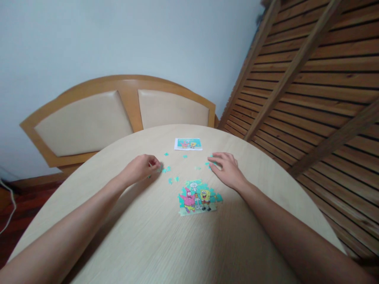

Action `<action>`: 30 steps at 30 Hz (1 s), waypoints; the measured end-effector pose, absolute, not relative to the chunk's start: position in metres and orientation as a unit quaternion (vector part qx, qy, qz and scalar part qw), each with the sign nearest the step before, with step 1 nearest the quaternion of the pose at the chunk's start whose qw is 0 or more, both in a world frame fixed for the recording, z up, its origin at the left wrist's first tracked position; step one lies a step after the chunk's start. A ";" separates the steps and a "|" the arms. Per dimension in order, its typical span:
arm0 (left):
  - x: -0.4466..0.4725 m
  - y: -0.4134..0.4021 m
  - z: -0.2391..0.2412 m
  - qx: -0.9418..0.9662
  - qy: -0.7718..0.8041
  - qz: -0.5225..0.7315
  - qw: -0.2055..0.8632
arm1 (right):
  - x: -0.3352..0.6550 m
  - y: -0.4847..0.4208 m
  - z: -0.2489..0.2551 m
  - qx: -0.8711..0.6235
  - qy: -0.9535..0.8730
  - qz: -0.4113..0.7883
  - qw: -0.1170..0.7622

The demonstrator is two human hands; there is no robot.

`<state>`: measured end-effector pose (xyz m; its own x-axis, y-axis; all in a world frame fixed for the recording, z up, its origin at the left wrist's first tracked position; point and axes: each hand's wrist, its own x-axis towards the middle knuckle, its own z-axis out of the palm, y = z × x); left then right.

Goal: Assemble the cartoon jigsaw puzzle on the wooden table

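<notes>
With left hand (141,169) bunches fingertips together beyond and left of the partly joined puzzle (197,198), cannot tell whether on anything; with right hand (227,169) parts thumb and fingers beside teal loose pieces (207,163) beyond its right side. Shows in the puzzle, flat and ragged-edged, three cartoon figures (188,199) against teal. Counts one puzzle, one picture card (188,144) farther beyond it, and several loose pieces too small to number.

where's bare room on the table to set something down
Bare tabletop lies on the near side of the joined puzzle, and right of the printed card, beyond the right hand. Crowded: between it and the left hand, where loose pieces lie.
</notes>
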<state>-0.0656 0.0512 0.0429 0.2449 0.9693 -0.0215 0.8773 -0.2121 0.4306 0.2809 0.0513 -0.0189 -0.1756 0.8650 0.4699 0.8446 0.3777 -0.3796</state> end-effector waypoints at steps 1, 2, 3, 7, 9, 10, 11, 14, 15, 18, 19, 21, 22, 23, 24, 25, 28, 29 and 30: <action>-0.060 0.047 0.043 0.780 0.582 0.126 0.195 | 0.277 0.049 -0.017 -0.540 -0.779 0.013 0.317; -0.053 0.042 0.042 0.788 0.567 0.127 0.203 | 0.273 0.046 -0.016 -0.520 -0.794 0.012 0.315; -0.046 0.038 0.041 0.796 0.557 0.121 0.203 | 0.270 0.043 -0.015 -0.499 -0.809 0.012 0.312; -0.021 0.022 0.032 0.829 0.528 0.107 0.153 | 0.260 0.032 -0.009 -0.417 -0.862 0.025 0.287; -0.016 0.020 0.027 0.843 0.509 0.120 0.123 | 0.258 0.029 -0.006 -0.388 -0.879 0.036 0.276; -0.016 0.020 0.025 0.853 0.493 0.126 0.117 | 0.258 0.028 -0.005 -0.377 -0.885 0.042 0.270; -0.016 0.021 0.023 0.863 0.474 0.133 0.117 | 0.258 0.028 -0.004 -0.366 -0.891 0.048 0.265; -0.018 0.024 0.020 0.886 0.415 0.151 0.142 | 0.259 0.029 -0.003 -0.343 -0.902 0.060 0.255; -0.019 0.025 0.020 0.891 0.399 0.155 0.151 | 0.259 0.029 -0.003 -0.339 -0.904 0.062 0.254; -0.019 0.026 0.021 0.903 0.358 0.160 0.176 | 0.260 0.030 -0.005 -0.336 -0.904 0.065 0.255; -0.019 0.026 0.021 0.906 0.347 0.160 0.181 | 0.260 0.031 -0.005 -0.336 -0.904 0.065 0.256; -0.018 0.025 0.023 0.908 0.341 0.159 0.187 | 0.260 0.031 -0.006 -0.333 -0.905 0.066 0.259; -0.018 0.024 0.024 0.906 0.347 0.158 0.186 | 0.260 0.031 -0.007 -0.330 -0.905 0.066 0.261; -0.018 0.025 0.025 0.902 0.357 0.158 0.183 | 0.260 0.032 -0.007 -0.327 -0.905 0.066 0.264; -0.020 0.025 0.025 0.898 0.370 0.157 0.180 | 0.260 0.032 -0.008 -0.325 -0.905 0.067 0.266; -0.021 0.026 0.026 0.893 0.383 0.157 0.178 | 0.260 0.032 -0.008 -0.324 -0.905 0.067 0.268; -0.026 0.028 0.026 0.887 0.394 0.158 0.181 | 0.260 0.032 -0.008 -0.323 -0.905 0.067 0.267; -0.027 0.028 0.026 0.890 0.387 0.158 0.181 | 0.260 0.032 -0.008 -0.323 -0.906 0.067 0.266; -0.027 0.029 0.026 0.895 0.378 0.157 0.178 | 0.261 0.032 -0.008 -0.323 -0.906 0.066 0.265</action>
